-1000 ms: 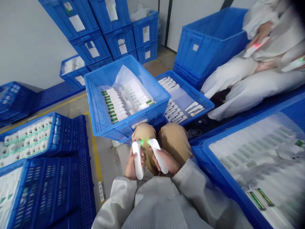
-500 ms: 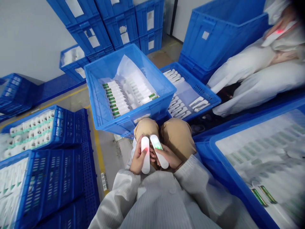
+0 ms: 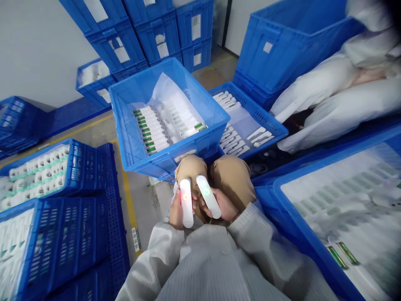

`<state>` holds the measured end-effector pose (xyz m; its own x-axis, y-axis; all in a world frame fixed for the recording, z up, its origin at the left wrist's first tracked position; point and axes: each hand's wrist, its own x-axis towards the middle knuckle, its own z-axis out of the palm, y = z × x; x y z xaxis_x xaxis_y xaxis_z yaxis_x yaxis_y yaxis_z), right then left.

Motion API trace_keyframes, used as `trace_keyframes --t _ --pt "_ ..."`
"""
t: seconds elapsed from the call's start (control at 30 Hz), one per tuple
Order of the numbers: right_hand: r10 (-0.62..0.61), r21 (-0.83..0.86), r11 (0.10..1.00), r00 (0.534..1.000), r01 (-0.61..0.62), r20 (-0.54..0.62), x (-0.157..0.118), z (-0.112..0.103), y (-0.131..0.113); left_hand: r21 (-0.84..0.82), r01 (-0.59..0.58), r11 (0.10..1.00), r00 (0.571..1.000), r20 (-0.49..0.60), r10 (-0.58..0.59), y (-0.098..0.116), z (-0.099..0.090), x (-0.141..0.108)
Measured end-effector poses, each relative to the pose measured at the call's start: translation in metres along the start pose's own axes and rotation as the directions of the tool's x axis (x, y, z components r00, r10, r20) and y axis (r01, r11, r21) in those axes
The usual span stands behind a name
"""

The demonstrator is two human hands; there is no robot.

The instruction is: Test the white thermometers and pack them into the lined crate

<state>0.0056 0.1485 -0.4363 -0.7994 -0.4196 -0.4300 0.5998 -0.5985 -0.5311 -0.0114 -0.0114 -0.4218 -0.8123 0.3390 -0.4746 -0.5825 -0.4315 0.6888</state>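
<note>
My left hand grips a white stick-shaped device that glows red-orange near its middle. My right hand grips a second white device with a green light showing. Both are held upright side by side over my tan-trousered knees. Just beyond the knees stands a blue crate holding rows of the same white devices on clear plastic sheet.
A shallow blue tray of white devices lies right of the crate. Blue crates with more devices sit at left and at right. Stacked crates line the wall behind. A person in white clothing sits at the upper right.
The left device's light went from green to red. Both devices rose slightly and stand closer together. The other person's red-lit device has left the view.
</note>
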Motion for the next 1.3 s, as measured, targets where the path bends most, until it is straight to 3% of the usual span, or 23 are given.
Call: trace_keyframes --t 0.1,0.23,0.4,0.63,0.87,1.3 --pt "0.0 0.072 0.997 0.999 -0.003 0.038 0.0 0.0 -0.002 -0.128 -0.05 0.99 0.995 0.081 0.061 -0.001 -0.003 0.004" --pt "-0.02 0.093 0.996 0.997 0.013 0.079 -0.001 0.001 -0.002 -0.25 -0.064 0.966 0.994 0.074 0.085 -0.001 -0.002 0.004" --pt "-0.016 0.102 0.995 0.993 0.004 0.118 -0.001 0.0 -0.001 -0.231 0.032 0.972 0.99 0.143 0.001 0.0 0.004 -0.001" --pt "-0.011 0.068 0.998 0.999 0.008 0.042 -0.001 0.002 0.0 -0.287 0.1 0.953 0.981 0.19 -0.045 0.001 0.003 -0.005" --pt "-0.033 0.012 0.999 0.999 0.033 -0.04 -0.002 0.007 -0.002 -0.31 0.102 0.945 0.976 0.212 -0.036 0.001 0.006 -0.006" --pt "-0.061 0.063 0.996 0.998 0.061 0.003 -0.001 0.003 0.0 -0.28 0.07 0.958 0.974 0.228 -0.004 0.001 0.01 -0.008"
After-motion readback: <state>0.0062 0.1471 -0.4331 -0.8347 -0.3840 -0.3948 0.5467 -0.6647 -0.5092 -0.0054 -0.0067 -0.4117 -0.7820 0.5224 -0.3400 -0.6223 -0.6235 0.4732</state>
